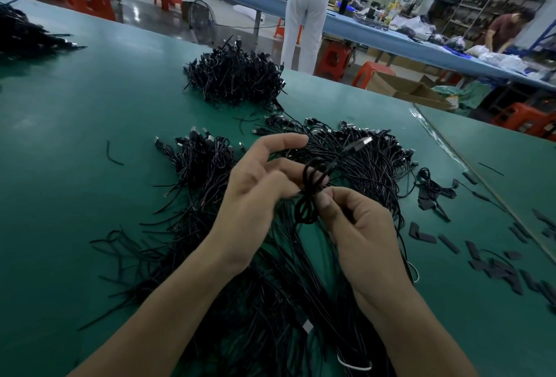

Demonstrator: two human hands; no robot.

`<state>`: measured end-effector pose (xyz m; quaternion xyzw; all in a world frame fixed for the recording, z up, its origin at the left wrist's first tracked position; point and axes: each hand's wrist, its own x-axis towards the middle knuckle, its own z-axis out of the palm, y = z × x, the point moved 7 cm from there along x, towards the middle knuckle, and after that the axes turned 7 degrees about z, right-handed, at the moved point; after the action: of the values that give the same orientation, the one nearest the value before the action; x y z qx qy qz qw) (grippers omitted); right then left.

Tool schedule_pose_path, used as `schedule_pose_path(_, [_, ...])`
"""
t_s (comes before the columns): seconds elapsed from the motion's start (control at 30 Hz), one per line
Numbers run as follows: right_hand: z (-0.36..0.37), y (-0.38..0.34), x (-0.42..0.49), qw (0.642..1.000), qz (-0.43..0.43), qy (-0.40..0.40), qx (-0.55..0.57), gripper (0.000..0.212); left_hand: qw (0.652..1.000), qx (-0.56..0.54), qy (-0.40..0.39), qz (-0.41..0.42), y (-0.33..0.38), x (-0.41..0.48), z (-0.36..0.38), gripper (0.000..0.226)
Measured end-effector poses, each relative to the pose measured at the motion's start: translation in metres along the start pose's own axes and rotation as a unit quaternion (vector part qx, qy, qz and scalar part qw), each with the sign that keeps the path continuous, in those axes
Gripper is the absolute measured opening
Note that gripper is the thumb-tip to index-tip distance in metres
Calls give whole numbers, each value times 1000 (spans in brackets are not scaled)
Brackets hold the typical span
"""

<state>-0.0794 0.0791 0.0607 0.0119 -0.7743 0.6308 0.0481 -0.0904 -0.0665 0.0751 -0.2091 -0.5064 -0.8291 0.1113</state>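
Hands both engaged: pinching a coiled USB cable's [313, 193] waist with the right hand [358, 226], apparently gripping its upper loop with the left hand [255, 193], above the worktop's [90, 112] cable heap [370, 166]. Risks springing uncoiled on any slackened pinch.

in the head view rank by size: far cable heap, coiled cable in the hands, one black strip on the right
1. far cable heap
2. coiled cable
3. black strip
The heap is farther off yet looks largest, so the order holds.

Black looped cable [313, 193], held mid-air
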Motion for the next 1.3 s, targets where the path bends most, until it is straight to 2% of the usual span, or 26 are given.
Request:
schedule_pose_path(0.1, [4,-5,-3,999,-21,-8,-25,17,999,-29,21,30,7,0,-1,22])
schedule_pose_path(0.23, [0,-5,-2,998,-30,2,-47,24,997,1,-8,71,13,-3,8,31])
schedule_pose_path(0.3, [-5,-5,-1,998,-33,23,-56,23,995,49,-19,81,13,-5,11,25])
schedule_pose_path(0.37, [-13,-7,1,995,-50,54,-66,10,987,125,-25,103,12,-8,13,24])
schedule_pose_path(0.5, [-25,-20,1,986,-98,116,-62,9,927,338,-9,166,13,-11,14,22])
schedule_pose_path(0.6, [-22,-33,-7,977,-150,127,-79,6,915,371,14,160,11,-10,9,17])
schedule_pose_path(0.83, [-17,-49,-18,948,-243,160,-133,14,953,296,-5,70,3,-9,9,20])
schedule_pose_path(0.93, [-14,-57,-23,923,-291,177,-178,6,952,303,-24,34,-2,-9,11,16])
schedule_pose_path(1.0, [-13,-61,-26,908,-320,190,-189,8,954,295,-49,22,-3,-10,18,23])
schedule_pose_path(1.07, [-11,-67,-27,897,-345,197,-194,9,974,224,-37,7,-1,-10,20,33])
schedule_pose_path(1.13, [-9,-70,-28,885,-365,200,-208,9,993,107,-19,-47,-4,-10,18,41])
schedule_pose_path(1.2, [-6,-69,-29,873,-384,194,-231,12,992,20,-28,-125,-11,-11,20,42])
schedule_pose_path(1.3, [1,-63,-32,855,-411,164,-269,17,971,-39,-21,-234,-26,-14,15,52])
